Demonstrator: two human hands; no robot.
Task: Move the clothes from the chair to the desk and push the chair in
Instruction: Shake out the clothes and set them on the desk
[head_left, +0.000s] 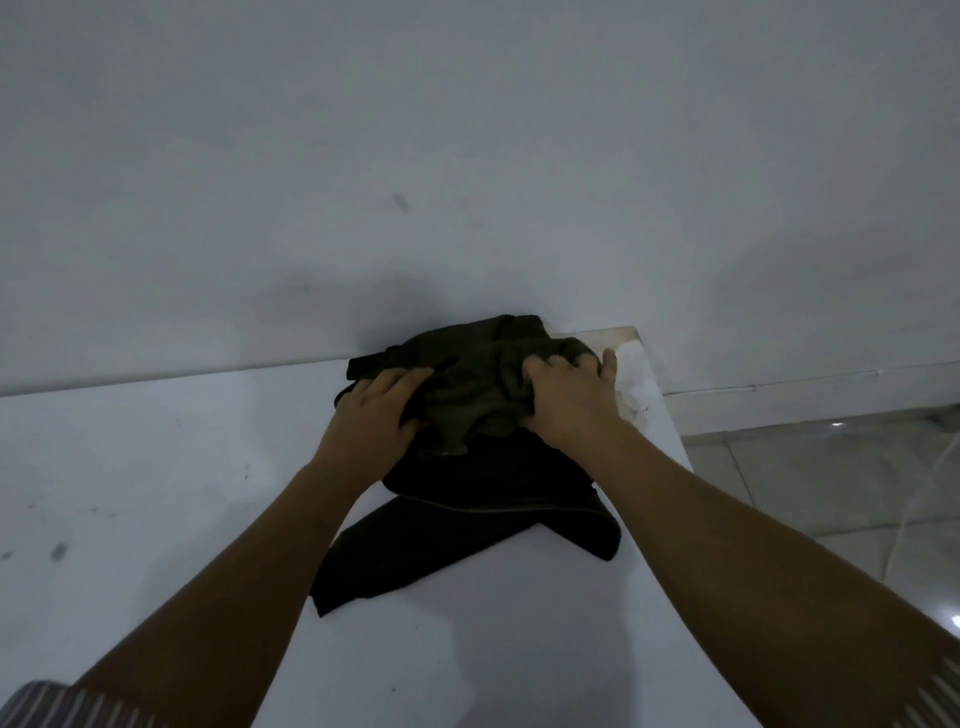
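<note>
Desk (156, 493): white top, scuffed with small dark marks at its left part; its far edge meets the pale wall (467, 156); right edge runs down toward the viewer.
Striped sleeve (67, 706): visible at the lower left, on the near side of the desk.
Left hand (371, 418): palm down on the left part of the clothes, fingers spread and pressing into the cloth; whether it pinches a fold cannot be told.
Clothes (467, 499): dark bundle lying on the desk, at its far right corner, touching the wall line at the back. Upper layer is olive-brown and crumpled; lower layer is black, with two flaps spread flat on the desk toward the viewer.
Right hand (569, 397): on the right part of the clothes, fingers curled and clenched into the olive cloth, thumb out toward the desk's right corner.
Floor (831, 493): pale glossy tiles, right of the desk and below it.
Chair: out of view.
</note>
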